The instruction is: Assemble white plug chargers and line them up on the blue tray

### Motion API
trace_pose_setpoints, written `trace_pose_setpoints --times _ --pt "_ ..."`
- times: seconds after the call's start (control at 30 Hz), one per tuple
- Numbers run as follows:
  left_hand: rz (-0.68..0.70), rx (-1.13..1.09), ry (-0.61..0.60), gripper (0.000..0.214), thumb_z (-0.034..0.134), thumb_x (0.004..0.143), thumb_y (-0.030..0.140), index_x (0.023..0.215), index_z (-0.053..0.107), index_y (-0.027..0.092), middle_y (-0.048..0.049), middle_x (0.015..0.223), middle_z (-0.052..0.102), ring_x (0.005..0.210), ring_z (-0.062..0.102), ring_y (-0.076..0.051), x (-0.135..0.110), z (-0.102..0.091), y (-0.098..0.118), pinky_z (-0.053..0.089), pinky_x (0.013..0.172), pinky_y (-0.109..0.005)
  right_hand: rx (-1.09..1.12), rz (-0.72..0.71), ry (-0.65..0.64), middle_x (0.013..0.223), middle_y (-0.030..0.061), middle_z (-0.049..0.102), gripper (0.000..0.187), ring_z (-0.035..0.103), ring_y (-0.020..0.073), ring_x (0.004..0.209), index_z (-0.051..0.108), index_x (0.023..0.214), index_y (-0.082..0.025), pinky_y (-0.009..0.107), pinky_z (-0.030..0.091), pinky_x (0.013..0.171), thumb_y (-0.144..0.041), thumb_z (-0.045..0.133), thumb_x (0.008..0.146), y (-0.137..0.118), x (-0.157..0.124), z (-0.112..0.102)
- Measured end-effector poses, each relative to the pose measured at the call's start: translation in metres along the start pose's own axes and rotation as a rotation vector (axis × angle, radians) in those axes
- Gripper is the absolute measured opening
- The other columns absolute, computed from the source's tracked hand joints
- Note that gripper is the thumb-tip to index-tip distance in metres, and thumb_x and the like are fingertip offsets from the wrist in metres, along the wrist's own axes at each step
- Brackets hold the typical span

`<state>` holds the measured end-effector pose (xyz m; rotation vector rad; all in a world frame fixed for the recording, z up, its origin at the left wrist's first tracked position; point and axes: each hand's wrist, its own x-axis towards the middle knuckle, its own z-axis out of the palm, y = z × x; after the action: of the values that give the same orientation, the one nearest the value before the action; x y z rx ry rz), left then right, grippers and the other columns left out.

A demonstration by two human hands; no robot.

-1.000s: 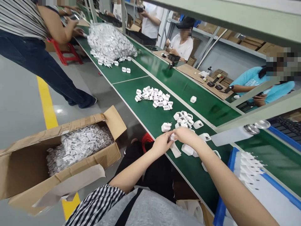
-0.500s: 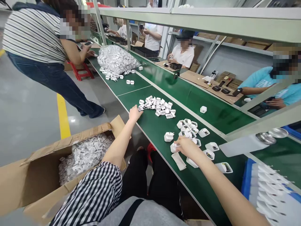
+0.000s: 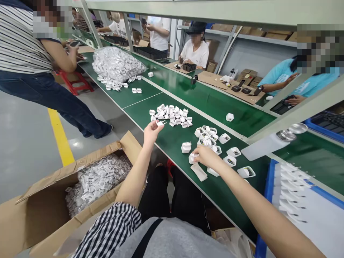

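Observation:
I sit at a green conveyor belt. My left hand is raised above the belt's near edge, pinching a small white plug adapter picked from a loose heap of white adapters. My right hand rests on the belt, fingers curled on another white adapter. Just beyond it lies a cluster of unwrapped adapters, and one stands alone. A white wrapper strip lies by my right wrist.
An open cardboard box of bagged adapters stands on the floor at my left. A big pile of bagged adapters sits farther up the belt beside a standing person. A blue tray holds rows of adapters at right. Other workers sit across.
My left hand reached out to the loose heap, took one adapter and lifted it back toward me. My right hand stayed on the belt with its adapter.

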<state>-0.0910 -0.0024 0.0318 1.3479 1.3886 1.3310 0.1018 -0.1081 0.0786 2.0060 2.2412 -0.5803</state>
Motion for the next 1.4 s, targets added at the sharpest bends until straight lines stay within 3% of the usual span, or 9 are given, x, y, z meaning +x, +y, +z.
trace_pose_setpoints --times 0.13,0.3,0.43,0.5,0.6,0.8,0.93,1.07,1.4 --pt "-0.086 -0.392 -0.08 0.038 0.065 0.052 0.026 0.087 0.058 0.013 -0.004 0.08 0.062 0.076 0.057 -0.014 -0.045 0.007 0.006 0.043 0.07 -0.026 0.095 0.004 0.021 0.093 0.0045 0.057 0.025 0.053 0.016 0.08 0.062 0.088 -0.018 0.022 0.039 0.066 -0.023 0.058 0.064 0.013 0.003 0.007" --pt "-0.234 -0.523 -0.185 0.036 0.067 0.048 0.022 0.083 0.059 0.015 -0.0017 0.075 0.063 0.069 0.057 -0.013 -0.082 0.02 0.001 0.043 0.07 -0.029 0.221 0.031 0.006 0.087 0.0024 0.061 0.024 0.054 0.0152 0.072 0.061 0.089 -0.019 0.023 0.04 0.059 -0.024 0.054 0.066 0.018 -0.001 0.01" --pt "-0.292 -0.561 -0.255 0.036 0.067 0.048 0.02 0.083 0.059 0.015 -0.0008 0.074 0.063 0.07 0.058 -0.013 -0.1 0.026 -0.001 0.042 0.074 -0.03 0.097 -0.034 0.044 0.098 0.0055 0.057 0.037 0.053 0.0171 0.083 0.053 0.101 -0.017 0.024 0.04 0.064 -0.026 0.055 0.066 0.012 -0.01 0.001" --pt "-0.304 -0.56 -0.278 0.036 0.067 0.049 0.02 0.083 0.059 0.016 -0.0004 0.073 0.063 0.07 0.058 -0.013 -0.105 0.025 -0.002 0.041 0.076 -0.03 -0.066 -0.05 0.06 0.104 0.0063 0.054 0.041 0.053 0.0174 0.082 0.049 0.106 -0.017 0.024 0.04 0.061 -0.031 0.054 0.068 0.01 -0.013 -0.005" --pt "-0.318 -0.554 -0.274 0.035 0.068 0.049 0.02 0.083 0.059 0.016 -0.0002 0.073 0.063 0.071 0.058 -0.013 -0.11 0.022 -0.005 0.041 0.077 -0.03 -0.269 -0.047 0.024 0.096 0.0045 0.057 0.022 0.055 0.0167 0.077 0.055 0.093 -0.019 0.023 0.038 0.055 -0.028 0.046 0.074 0.007 -0.014 -0.011" --pt "-0.355 -0.568 -0.262 0.035 0.068 0.05 0.021 0.084 0.059 0.016 -0.0005 0.075 0.063 0.07 0.057 -0.013 -0.115 0.02 -0.012 0.041 0.076 -0.029 -0.381 -0.049 -0.072 0.082 0.0098 0.06 0.014 0.056 0.0189 0.077 0.058 0.079 -0.012 0.023 0.037 0.057 -0.009 0.047 0.072 -0.008 -0.01 -0.013" --pt "-0.406 -0.601 -0.316 0.035 0.068 0.049 0.022 0.083 0.06 0.016 0.0003 0.072 0.062 0.064 0.057 -0.011 -0.12 0.026 -0.013 0.042 0.07 -0.027 -0.424 -0.021 -0.127 0.08 0.0119 0.061 0.018 0.057 0.0194 0.075 0.059 0.077 -0.01 0.024 0.038 0.058 -0.001 0.049 0.066 -0.021 -0.012 -0.017" --pt "-0.419 -0.624 -0.374 0.034 0.068 0.049 0.021 0.082 0.06 0.016 0.0008 0.072 0.062 0.064 0.056 -0.01 -0.127 0.031 -0.01 0.042 0.068 -0.026 -0.44 -0.023 -0.14 0.078 0.0103 0.062 0.015 0.057 0.0193 0.073 0.06 0.075 -0.013 0.024 0.039 0.056 -0.005 0.05 0.068 -0.018 -0.011 -0.018" --pt "-0.386 -0.632 -0.402 0.04 0.07 0.045 0.018 0.084 0.06 0.017 -0.0003 0.079 0.063 0.073 0.056 -0.013 -0.134 0.02 0.005 0.041 0.074 -0.027 -0.338 -0.117 0.025 0.09 0.011 0.06 0.02 0.055 0.0224 0.081 0.057 0.088 -0.013 0.027 0.039 0.062 -0.023 0.043 0.077 -0.01 0.008 -0.015"
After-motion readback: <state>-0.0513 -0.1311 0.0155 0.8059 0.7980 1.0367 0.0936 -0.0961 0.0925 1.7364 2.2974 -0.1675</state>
